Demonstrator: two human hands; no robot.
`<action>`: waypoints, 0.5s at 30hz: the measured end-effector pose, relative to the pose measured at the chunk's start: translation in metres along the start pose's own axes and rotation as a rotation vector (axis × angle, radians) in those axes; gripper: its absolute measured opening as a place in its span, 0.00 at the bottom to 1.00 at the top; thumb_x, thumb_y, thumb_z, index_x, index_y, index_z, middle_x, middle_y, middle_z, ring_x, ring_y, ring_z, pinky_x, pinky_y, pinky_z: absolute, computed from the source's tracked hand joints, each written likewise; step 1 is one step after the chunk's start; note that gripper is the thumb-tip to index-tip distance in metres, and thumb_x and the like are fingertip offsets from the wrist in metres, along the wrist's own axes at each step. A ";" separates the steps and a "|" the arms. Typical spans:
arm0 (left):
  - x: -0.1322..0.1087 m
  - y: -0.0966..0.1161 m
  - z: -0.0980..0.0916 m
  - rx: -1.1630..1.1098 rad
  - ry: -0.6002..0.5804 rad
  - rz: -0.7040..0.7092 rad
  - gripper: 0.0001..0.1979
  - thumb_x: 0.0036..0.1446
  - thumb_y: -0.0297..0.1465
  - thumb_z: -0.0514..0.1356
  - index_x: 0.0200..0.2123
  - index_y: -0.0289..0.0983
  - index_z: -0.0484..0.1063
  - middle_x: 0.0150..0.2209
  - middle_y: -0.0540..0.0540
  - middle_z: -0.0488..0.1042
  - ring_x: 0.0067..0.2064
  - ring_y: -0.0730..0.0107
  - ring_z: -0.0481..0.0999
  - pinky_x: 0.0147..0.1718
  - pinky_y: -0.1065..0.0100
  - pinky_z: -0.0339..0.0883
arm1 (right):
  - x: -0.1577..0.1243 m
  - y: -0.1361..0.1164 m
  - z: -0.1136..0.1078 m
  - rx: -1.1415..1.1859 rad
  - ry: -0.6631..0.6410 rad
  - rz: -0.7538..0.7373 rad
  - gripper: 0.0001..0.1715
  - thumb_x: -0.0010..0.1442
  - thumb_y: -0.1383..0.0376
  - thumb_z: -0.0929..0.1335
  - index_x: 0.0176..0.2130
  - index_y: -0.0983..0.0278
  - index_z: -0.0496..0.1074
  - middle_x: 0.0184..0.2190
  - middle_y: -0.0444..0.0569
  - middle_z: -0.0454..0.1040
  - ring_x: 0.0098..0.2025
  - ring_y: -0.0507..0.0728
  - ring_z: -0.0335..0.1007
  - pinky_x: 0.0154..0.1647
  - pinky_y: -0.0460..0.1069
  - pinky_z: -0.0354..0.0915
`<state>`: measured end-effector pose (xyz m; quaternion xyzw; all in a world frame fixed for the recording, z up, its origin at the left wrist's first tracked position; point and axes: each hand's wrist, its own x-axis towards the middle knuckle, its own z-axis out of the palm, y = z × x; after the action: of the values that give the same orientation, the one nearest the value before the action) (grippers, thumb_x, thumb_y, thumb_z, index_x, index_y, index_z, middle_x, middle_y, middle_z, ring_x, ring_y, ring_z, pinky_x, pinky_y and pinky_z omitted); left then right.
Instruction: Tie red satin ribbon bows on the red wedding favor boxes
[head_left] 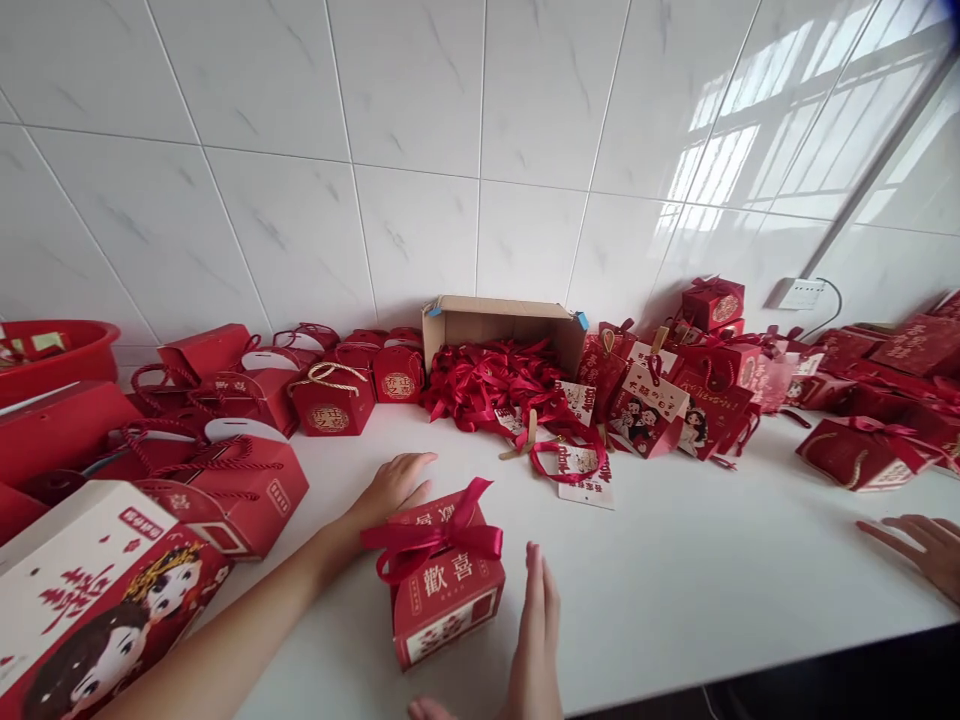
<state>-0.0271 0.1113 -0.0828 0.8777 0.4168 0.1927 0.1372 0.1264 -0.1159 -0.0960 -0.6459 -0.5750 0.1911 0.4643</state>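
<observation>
A red gift box [450, 600] with a satin ribbon bow [439, 540] on top stands on the white table in front of me. My left hand [397, 487] lies behind its far left corner, fingers stretched out; whether it touches the box I cannot tell. To the right of the box, my right hand [536, 625] is held on edge with straight fingers and the thumb apart, holding nothing. Beyond the box, a cardboard carton [502, 312] lies on its side with a heap of red ribbons [491, 385] spilling out.
Red boxes with rope handles [247, 480] crowd the left, near a large printed box [127, 600] and a red basin [60, 345]. Card-tagged boxes [649, 410] stand right of the ribbons. Another person's hand [926, 550] rests at the right edge, below a bow-tied box [859, 450].
</observation>
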 end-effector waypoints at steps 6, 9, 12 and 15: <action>0.000 -0.003 0.002 0.034 -0.004 0.026 0.22 0.60 0.36 0.48 0.56 0.35 0.62 0.56 0.36 0.67 0.58 0.51 0.64 0.57 0.51 0.57 | 0.011 -0.025 0.026 -0.041 0.065 0.016 0.81 0.41 0.62 0.77 0.63 0.62 0.13 0.68 0.66 0.27 0.68 0.79 0.32 0.61 0.71 0.54; -0.001 -0.002 0.001 0.043 0.001 0.036 0.22 0.60 0.36 0.48 0.55 0.36 0.62 0.56 0.37 0.68 0.58 0.51 0.65 0.56 0.51 0.58 | 0.010 -0.030 0.036 -0.050 0.072 0.023 0.72 0.49 0.65 0.72 0.63 0.61 0.11 0.68 0.66 0.28 0.68 0.77 0.33 0.60 0.71 0.55; -0.004 0.003 -0.003 0.052 0.003 0.045 0.22 0.62 0.37 0.47 0.56 0.35 0.62 0.56 0.37 0.67 0.58 0.52 0.65 0.56 0.52 0.58 | 0.011 -0.023 0.029 -0.030 0.111 -0.008 0.69 0.48 0.69 0.70 0.64 0.59 0.15 0.66 0.65 0.35 0.67 0.77 0.40 0.59 0.71 0.55; -0.007 0.008 -0.006 0.059 0.010 0.044 0.22 0.63 0.38 0.46 0.56 0.37 0.62 0.56 0.38 0.68 0.58 0.53 0.65 0.56 0.53 0.58 | 0.012 0.002 0.001 -0.048 0.190 -0.020 0.67 0.45 0.70 0.71 0.65 0.58 0.22 0.64 0.65 0.39 0.65 0.79 0.45 0.59 0.71 0.55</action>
<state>-0.0290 0.1014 -0.0759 0.8894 0.4034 0.1876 0.1049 0.1297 -0.1045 -0.0954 -0.6664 -0.5392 0.1107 0.5030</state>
